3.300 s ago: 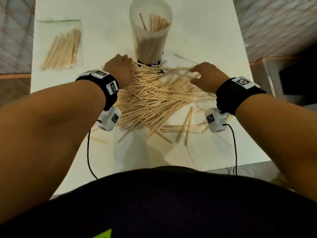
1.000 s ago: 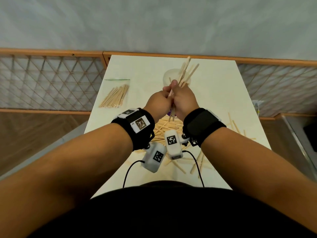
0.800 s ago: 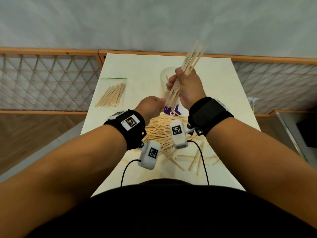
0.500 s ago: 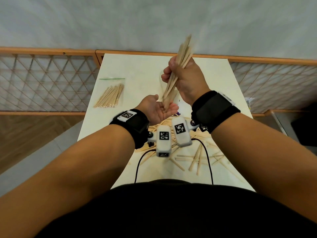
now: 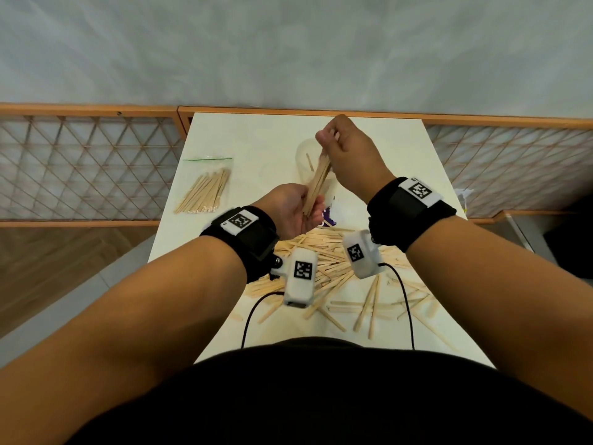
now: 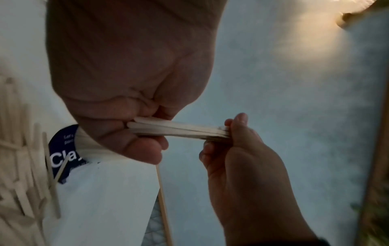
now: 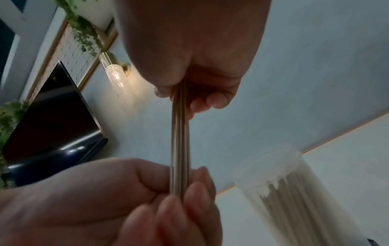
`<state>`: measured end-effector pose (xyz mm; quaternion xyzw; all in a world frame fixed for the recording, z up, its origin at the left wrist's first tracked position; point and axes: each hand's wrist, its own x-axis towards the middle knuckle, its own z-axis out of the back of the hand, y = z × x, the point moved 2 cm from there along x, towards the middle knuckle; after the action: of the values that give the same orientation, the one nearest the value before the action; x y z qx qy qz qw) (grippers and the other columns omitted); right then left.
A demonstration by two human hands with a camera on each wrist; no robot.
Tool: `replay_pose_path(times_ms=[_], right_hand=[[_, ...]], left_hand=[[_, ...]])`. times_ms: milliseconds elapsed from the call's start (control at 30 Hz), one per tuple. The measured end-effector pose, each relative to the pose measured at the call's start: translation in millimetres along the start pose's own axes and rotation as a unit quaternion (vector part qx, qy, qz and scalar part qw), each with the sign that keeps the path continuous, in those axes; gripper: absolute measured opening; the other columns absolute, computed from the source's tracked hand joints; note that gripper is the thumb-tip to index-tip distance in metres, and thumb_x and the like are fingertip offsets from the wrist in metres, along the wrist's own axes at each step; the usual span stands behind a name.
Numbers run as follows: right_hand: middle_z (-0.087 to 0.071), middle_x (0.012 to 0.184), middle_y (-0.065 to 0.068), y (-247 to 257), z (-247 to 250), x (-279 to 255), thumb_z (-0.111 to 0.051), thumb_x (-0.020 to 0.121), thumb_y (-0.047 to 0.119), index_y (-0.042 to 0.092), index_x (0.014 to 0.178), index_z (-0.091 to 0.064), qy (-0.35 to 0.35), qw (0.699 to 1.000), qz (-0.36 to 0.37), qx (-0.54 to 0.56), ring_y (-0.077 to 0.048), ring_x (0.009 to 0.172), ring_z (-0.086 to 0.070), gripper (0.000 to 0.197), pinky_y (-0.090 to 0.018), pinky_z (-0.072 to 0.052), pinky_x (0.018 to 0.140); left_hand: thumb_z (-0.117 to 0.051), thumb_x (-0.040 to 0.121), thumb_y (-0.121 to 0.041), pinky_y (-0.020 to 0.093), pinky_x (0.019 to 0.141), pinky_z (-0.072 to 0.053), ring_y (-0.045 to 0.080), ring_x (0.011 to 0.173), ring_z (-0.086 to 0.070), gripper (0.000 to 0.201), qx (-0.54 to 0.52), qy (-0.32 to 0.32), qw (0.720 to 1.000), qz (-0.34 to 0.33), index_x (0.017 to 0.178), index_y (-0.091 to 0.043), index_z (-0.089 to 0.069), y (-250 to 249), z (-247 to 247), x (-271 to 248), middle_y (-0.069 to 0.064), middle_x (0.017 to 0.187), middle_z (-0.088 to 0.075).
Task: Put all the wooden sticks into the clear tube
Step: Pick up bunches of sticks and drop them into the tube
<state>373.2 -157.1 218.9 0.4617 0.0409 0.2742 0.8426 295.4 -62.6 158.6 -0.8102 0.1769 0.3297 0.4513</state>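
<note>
My right hand [image 5: 330, 146] grips the top of a tight bundle of wooden sticks [image 5: 317, 184], held slanted in the air in front of the clear tube [image 5: 305, 155]. My left hand [image 5: 305, 210] is turned palm up below, thumb and fingers curled round the bundle's lower end [image 7: 181, 186]. The left wrist view shows the bundle [image 6: 179, 131] spanning both hands. The tube [image 7: 294, 183] stands upright, holding several sticks. A big loose pile of sticks [image 5: 333, 264] lies on the white table [image 5: 256, 139] under my wrists.
A clear zip bag of sticks [image 5: 205, 191] lies at the table's left. Stray sticks [image 5: 372, 300] scatter toward the front right edge. A lattice railing [image 5: 80, 165] runs behind and beside the table. A dark label [image 6: 63, 154] wraps the tube's base.
The right hand has come down from head height with the bundle and now holds it near its top end. The left hand's open palm has closed round the lower ends.
</note>
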Motion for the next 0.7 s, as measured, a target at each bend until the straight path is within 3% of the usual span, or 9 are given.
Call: replay_pose_path(times_ms=[100, 200, 267, 333, 433, 600, 700], right_hand=[[-0.063, 0.078, -0.003, -5.5, 10.3, 7.4, -0.043, 0.100, 0.028, 0.016, 0.094, -0.046, -0.022, 1.000, -0.013, -0.016, -0.012, 0.063, -0.054, 0.014, -0.019, -0.040, 0.053], [-0.061, 0.071, 0.004, -7.5, 17.8, 14.5, -0.043, 0.100, 0.025, 0.016, 0.094, -0.046, -0.034, 0.999, -0.040, 0.016, -0.011, 0.061, -0.053, 0.011, -0.015, -0.041, 0.051], [-0.061, 0.069, 0.005, -5.3, 20.3, 16.7, -0.043, 0.100, 0.024, 0.016, 0.094, -0.047, -0.037, 0.998, -0.040, 0.025, -0.010, 0.060, -0.053, 0.011, -0.015, -0.040, 0.051], [-0.062, 0.069, 0.005, -1.9, 21.0, 17.7, -0.043, 0.100, 0.024, 0.016, 0.095, -0.047, -0.034, 0.998, -0.038, 0.031, -0.005, 0.054, -0.049, 0.011, -0.015, -0.039, 0.050], [-0.063, 0.070, 0.004, 4.9, 24.2, 17.5, -0.040, 0.101, 0.024, 0.017, 0.094, -0.047, -0.010, 0.998, -0.035, 0.042, -0.009, 0.056, -0.049, 0.013, -0.019, -0.039, 0.051], [-0.065, 0.082, -0.001, 11.5, 32.5, 12.8, -0.037, 0.100, 0.018, 0.023, 0.083, -0.047, 0.095, 0.994, -0.030, 0.046, -0.016, 0.054, -0.053, 0.019, -0.025, -0.045, 0.050], [-0.064, 0.084, -0.002, 12.3, 34.3, 10.4, -0.040, 0.099, 0.017, 0.020, 0.087, -0.049, 0.112, 0.993, -0.024, 0.006, -0.017, 0.057, -0.056, 0.016, -0.028, -0.049, 0.056]], left_hand=[[-0.022, 0.102, -0.047, 0.021, 0.050, -0.053, 0.014, 0.059, -0.054, 0.056, 0.098, 0.032, 0.993, -0.064, 0.084, -0.008, -0.058, -1.2, -2.3, -2.2, 0.002, 0.066, -0.055], [-0.023, 0.100, -0.052, 0.021, 0.054, -0.054, 0.016, 0.070, -0.062, 0.058, 0.159, 0.076, 0.978, -0.111, 0.087, -0.008, -0.059, -6.5, -4.2, -6.6, 0.005, 0.075, -0.059], [-0.029, 0.100, -0.049, 0.021, 0.056, -0.054, 0.016, 0.073, -0.064, 0.049, 0.171, 0.116, 0.970, -0.125, 0.094, -0.008, -0.057, -11.1, -8.3, -13.2, 0.004, 0.078, -0.061], [-0.040, 0.101, -0.036, 0.021, 0.056, -0.053, 0.015, 0.073, -0.064, 0.028, 0.214, 0.137, 0.955, -0.150, 0.103, -0.011, -0.051, -14.2, -13.4, -19.4, 0.003, 0.079, -0.057], [-0.045, 0.101, -0.022, 0.021, 0.054, -0.051, 0.014, 0.072, -0.060, 0.010, 0.289, 0.115, 0.932, -0.186, 0.096, -0.014, -0.046, -16.6, -17.0, -22.0, 0.002, 0.075, -0.048], [-0.040, 0.102, -0.027, 0.031, 0.067, -0.051, 0.017, 0.078, -0.053, 0.013, 0.374, 0.069, 0.904, -0.197, 0.097, -0.015, -0.044, -18.0, -6.1, -16.8, 0.003, 0.081, -0.046], [-0.041, 0.102, -0.026, 0.027, 0.062, -0.049, 0.015, 0.068, -0.044, 0.015, 0.368, 0.073, 0.905, -0.200, 0.097, -0.012, -0.044, -16.7, -4.4, -13.8, 0.003, 0.076, -0.043]])
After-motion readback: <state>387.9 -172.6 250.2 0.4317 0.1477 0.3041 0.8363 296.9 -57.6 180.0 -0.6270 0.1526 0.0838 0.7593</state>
